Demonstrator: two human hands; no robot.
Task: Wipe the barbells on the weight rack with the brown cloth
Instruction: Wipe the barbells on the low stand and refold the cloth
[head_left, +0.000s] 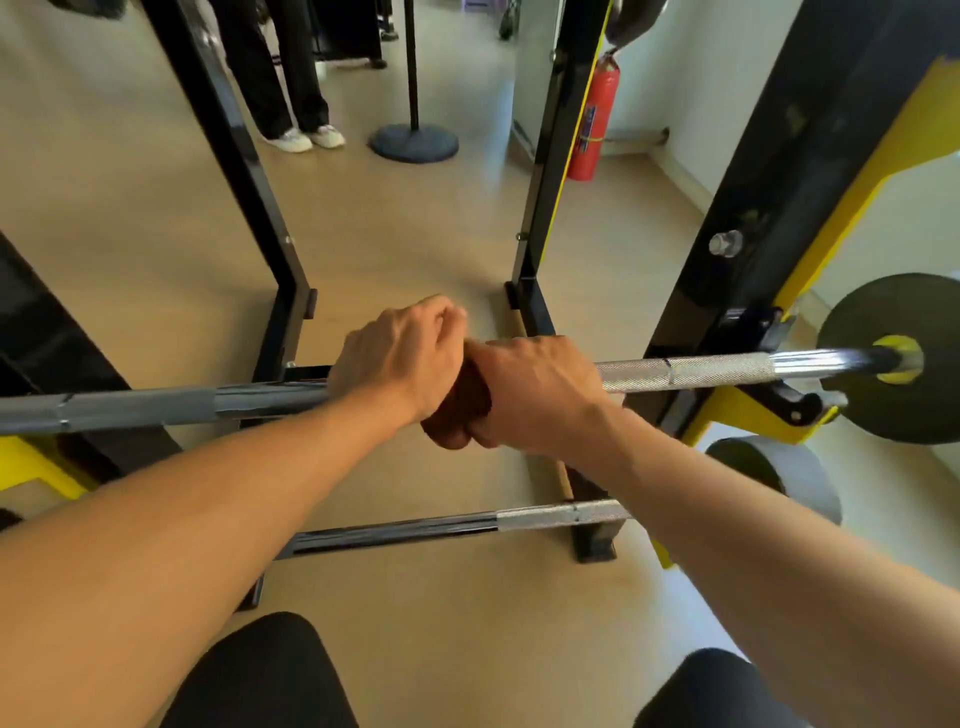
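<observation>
Two bare hands meet at the middle of the upper steel barbell (685, 370), a long chrome bar with knurled grip sections that lies across the hooks of the black and yellow steel weight rack (748, 249). The right hand (535, 395) curls over the bar with the bunched brown cloth (457, 410) wrapped beneath its palm; the cloth shows as a dark brown wad hanging just under the bar between the two wrists. The left hand (400, 358) lies touching the right, its fingers bent over the bar and the cloth's edge, though whether it grips the cloth or only the bar cannot be told. At the bar's right end, outside the rack upright, sits a black round weight plate (893, 358) with a yellow hub. Below the upper barbell, nearer the floor, a second chrome barbell (457, 525) runs parallel to it. Beyond the rack, by the white wall, stands a red fire extinguisher (592, 119), and further left a black pole on a round grey base (414, 140). Beside that base stand another person's legs in dark trousers (275, 67) and white shoes.
</observation>
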